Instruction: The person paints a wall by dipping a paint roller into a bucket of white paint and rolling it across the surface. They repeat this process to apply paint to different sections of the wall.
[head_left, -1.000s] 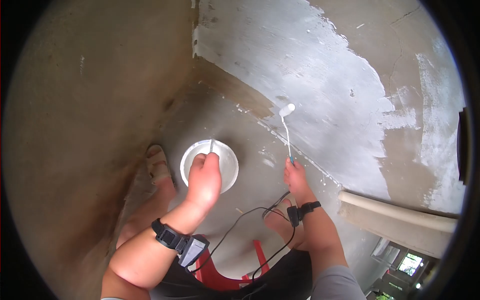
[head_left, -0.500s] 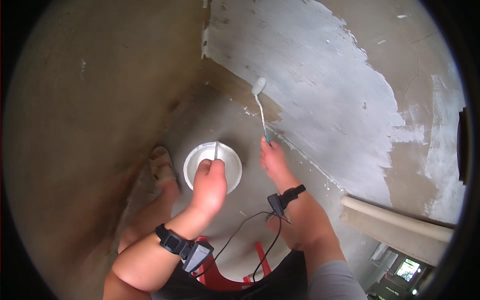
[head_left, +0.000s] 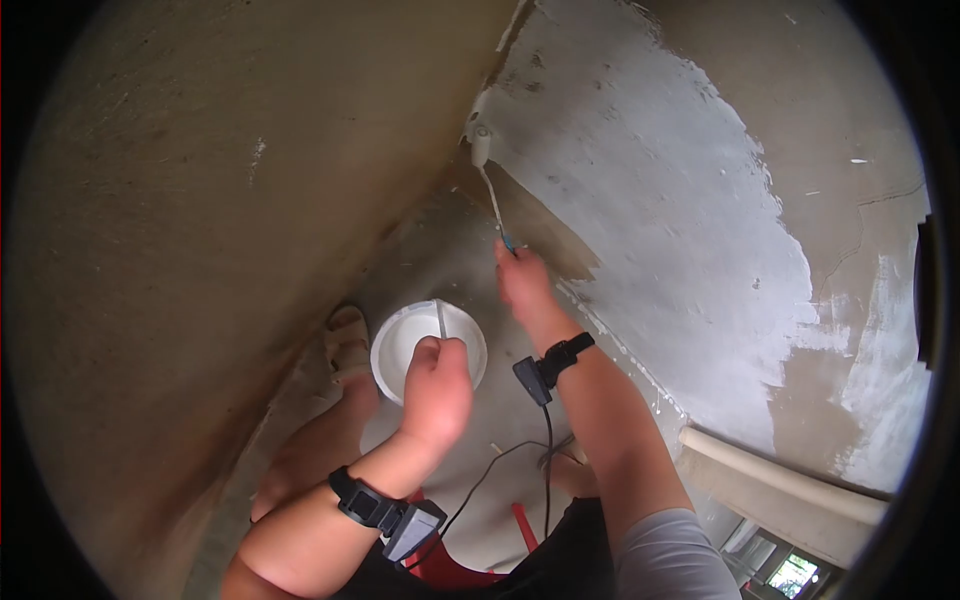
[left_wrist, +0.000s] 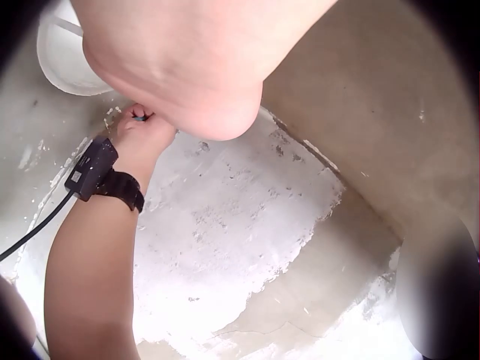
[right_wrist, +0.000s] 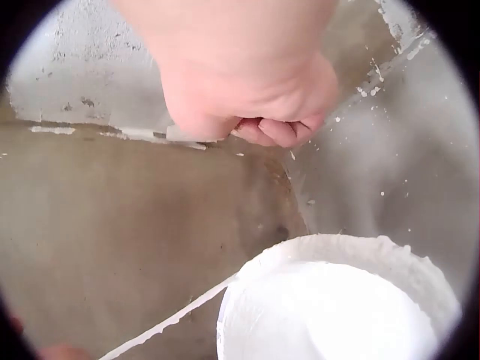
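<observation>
In the head view, my right hand point(head_left: 525, 285) grips the teal handle point(head_left: 509, 243) of a small paint roller. The white roller point(head_left: 481, 148) lies up at the corner where two walls meet, beside the coated patch. My left hand point(head_left: 438, 390) holds the thin, paint-smeared bail point(head_left: 441, 318) of a white bucket point(head_left: 379, 350), which has white paint inside. That bail runs from the bucket's rim point(right_wrist: 330, 244) to the lower left in the right wrist view. The left wrist view shows curled fingers of the right hand point(left_wrist: 146, 139); the left hand's own fingers are hidden there.
White coating point(head_left: 640, 230) covers much of the right wall, while the left wall point(head_left: 260, 250) is bare brown. Paint drips dot the floor edge. A red stool point(head_left: 450, 570), a camera cable point(head_left: 547, 470), sandalled feet and a pale ledge point(head_left: 780, 475) surround the person.
My right hand has carried the roller left and upward, from the coated wall's lower edge to the wall corner. The left hand keeps its hold on the bucket's bail. The head view has shifted.
</observation>
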